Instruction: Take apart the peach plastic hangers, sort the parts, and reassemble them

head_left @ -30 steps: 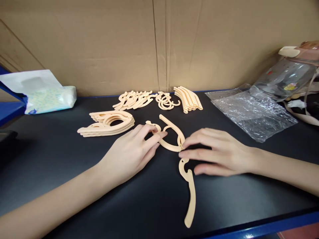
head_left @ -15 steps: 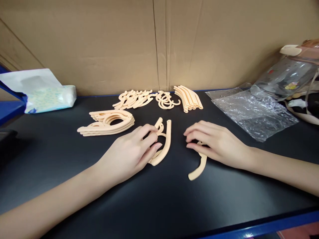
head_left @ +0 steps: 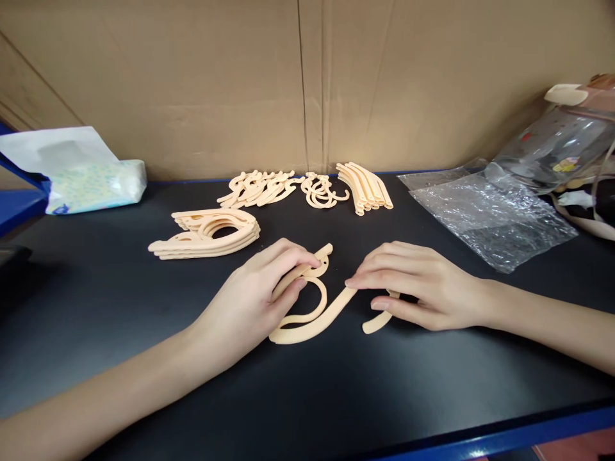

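Observation:
A cream plastic folding hanger lies on the black table between my hands, its arms spread and its hook curled in the middle. My left hand pinches one arm between thumb and fingers. With its fingertips, my right hand holds the end of the other arm, the thumb apart from it. Beneath the right hand is a loose curved hanger piece, partly hidden by the palm and thumb.
A stack of folded hangers sits left. Along the back lie curved arm pieces, hooks and straighter arms. Clear plastic bags and a transparent bottle are right; a tissue pack is far left.
The hanger has opened out and shifted nearer to me. My right hand has come to the end of one arm, while my left hand has taken a pinch on the other.

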Motion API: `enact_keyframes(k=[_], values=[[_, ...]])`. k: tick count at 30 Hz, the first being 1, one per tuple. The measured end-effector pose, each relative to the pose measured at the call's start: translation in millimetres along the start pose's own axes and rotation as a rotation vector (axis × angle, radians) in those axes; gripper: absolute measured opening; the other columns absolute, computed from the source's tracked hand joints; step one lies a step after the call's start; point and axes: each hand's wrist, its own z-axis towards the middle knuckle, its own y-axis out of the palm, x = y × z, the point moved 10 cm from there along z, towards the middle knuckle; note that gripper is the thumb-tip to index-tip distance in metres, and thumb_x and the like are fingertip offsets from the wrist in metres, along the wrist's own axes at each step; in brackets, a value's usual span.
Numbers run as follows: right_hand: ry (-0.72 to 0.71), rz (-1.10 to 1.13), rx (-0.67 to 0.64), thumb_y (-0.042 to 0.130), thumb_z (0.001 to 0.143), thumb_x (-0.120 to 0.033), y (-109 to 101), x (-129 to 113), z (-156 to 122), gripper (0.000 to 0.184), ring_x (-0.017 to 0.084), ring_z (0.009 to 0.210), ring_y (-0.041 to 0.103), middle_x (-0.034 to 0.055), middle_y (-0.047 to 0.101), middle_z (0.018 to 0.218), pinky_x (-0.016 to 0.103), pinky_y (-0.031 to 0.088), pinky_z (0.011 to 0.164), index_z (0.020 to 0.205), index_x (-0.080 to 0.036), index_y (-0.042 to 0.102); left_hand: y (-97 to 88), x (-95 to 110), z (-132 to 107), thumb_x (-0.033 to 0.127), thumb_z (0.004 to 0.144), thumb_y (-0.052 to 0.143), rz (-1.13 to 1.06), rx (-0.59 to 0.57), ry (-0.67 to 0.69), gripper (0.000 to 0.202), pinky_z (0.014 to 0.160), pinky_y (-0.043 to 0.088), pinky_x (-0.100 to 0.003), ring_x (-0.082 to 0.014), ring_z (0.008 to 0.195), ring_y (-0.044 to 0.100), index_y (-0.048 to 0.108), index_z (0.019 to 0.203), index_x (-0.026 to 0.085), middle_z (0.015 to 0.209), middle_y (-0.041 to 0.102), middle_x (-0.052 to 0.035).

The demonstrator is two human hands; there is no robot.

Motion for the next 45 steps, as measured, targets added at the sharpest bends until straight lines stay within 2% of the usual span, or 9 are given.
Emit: enact_keyframes(k=[8, 12, 16, 21, 25, 32, 36, 40, 45], values=[[-0.196, -0.107, 0.027, 0.053, 0.093, -0.056, 1, -29, -5, 0.045, 0.019, 0.083, 0.065, 0.0093, 0.069, 0.089, 0.032, 0.049, 0.068, 0.101, -0.013, 0.063, 3.7, -10, -4, 0.008, 0.092, 0.039, 0.151, -0.041, -0.049, 0.032, 0.090, 0.045, -0.040, -0.0207, 0.100, 0.057, 0.052, 0.117, 0.022, 0.116, 0.059, -0.0050], [-0.200, -0.476, 0.083, 0.057, 0.093, -0.047, -6, -29, -6, 0.034, 0.015, 0.065, 0.059, 0.0044, 0.068, 0.074, 0.030, 0.042, 0.056, 0.080, -0.017, 0.064, -0.1, -9, -6, 0.004, 0.090, 0.037, 0.165, -0.017, -0.050, 0.039, 0.092, 0.044, -0.041, -0.0213, 0.105, 0.054, 0.051, 0.121, 0.022, 0.120, 0.058, -0.0048], [-0.132, -0.700, 0.139, 0.062, 0.092, -0.036, -17, -20, -10, 0.027, 0.011, 0.048, 0.047, -0.0007, 0.062, 0.057, 0.029, 0.034, 0.048, 0.073, -0.018, 0.063, -1.9, 12, -9, 0.006, 0.093, 0.039, 0.204, -0.009, 0.068, 0.037, 0.100, 0.042, -0.038, -0.0208, 0.120, 0.049, 0.051, 0.126, 0.020, 0.130, 0.056, -0.0065], [-0.080, -0.574, 0.076, 0.054, 0.098, -0.034, -9, -12, -12, 0.032, 0.010, 0.046, 0.046, -0.0029, 0.060, 0.054, 0.028, 0.034, 0.049, 0.069, -0.020, 0.061, 19.2, 45, -18, 0.014, 0.099, 0.041, 0.184, -0.174, 0.323, 0.036, 0.103, 0.044, -0.029, -0.0165, 0.122, 0.054, 0.050, 0.134, 0.019, 0.131, 0.060, -0.0063], [-0.117, -0.458, 0.014, 0.050, 0.099, -0.035, -1, -17, -8, 0.032, 0.011, 0.055, 0.051, 0.0000, 0.064, 0.067, 0.028, 0.037, 0.053, 0.075, -0.018, 0.062, 23.4, 51, -21, 0.022, 0.101, 0.043, 0.268, -0.191, 0.412, 0.032, 0.090, 0.051, -0.032, -0.0193, 0.105, 0.064, 0.055, 0.130, 0.016, 0.118, 0.068, -0.0073], [-0.136, -0.207, -0.098, 0.047, 0.100, -0.043, 9, -15, -6, 0.032, 0.015, 0.080, 0.060, 0.0055, 0.062, 0.084, 0.027, 0.042, 0.064, 0.086, -0.017, 0.059, 13.5, 51, -22, 0.036, 0.096, 0.052, 0.430, -0.072, 0.390, 0.034, 0.069, 0.051, -0.032, -0.0205, 0.083, 0.067, 0.057, 0.121, 0.014, 0.097, 0.070, -0.0065], [-0.116, -0.191, -0.040, 0.052, 0.097, -0.044, 5, -14, -6, 0.032, 0.016, 0.077, 0.060, 0.0051, 0.064, 0.081, 0.028, 0.042, 0.063, 0.077, -0.019, 0.054, 15.1, 46, -20, 0.036, 0.093, 0.054, 0.495, -0.092, 0.312, 0.021, 0.060, 0.045, -0.033, -0.0200, 0.071, 0.061, 0.060, 0.092, 0.015, 0.082, 0.064, -0.0045], [0.053, -0.274, 0.036, 0.061, 0.091, -0.046, -3, -2, -3, 0.031, 0.016, 0.074, 0.059, 0.0058, 0.066, 0.083, 0.029, 0.044, 0.064, 0.079, -0.018, 0.057, 18.5, 48, -19, 0.022, 0.089, 0.048, 0.534, -0.111, 0.288, 0.017, 0.053, 0.039, -0.033, -0.0187, 0.060, 0.052, 0.050, 0.072, 0.020, 0.068, 0.053, -0.0008], [0.231, -0.215, 0.034, 0.063, 0.091, -0.039, -3, 14, -5, 0.023, 0.019, 0.086, 0.063, 0.0086, 0.068, 0.101, 0.034, 0.047, 0.075, 0.096, -0.017, 0.067, 17.4, 58, -22, 0.017, 0.096, 0.041, 0.605, -0.067, 0.290, 0.023, 0.049, 0.035, -0.032, -0.0181, 0.055, 0.054, 0.048, 0.074, 0.020, 0.065, 0.052, -0.0002]])
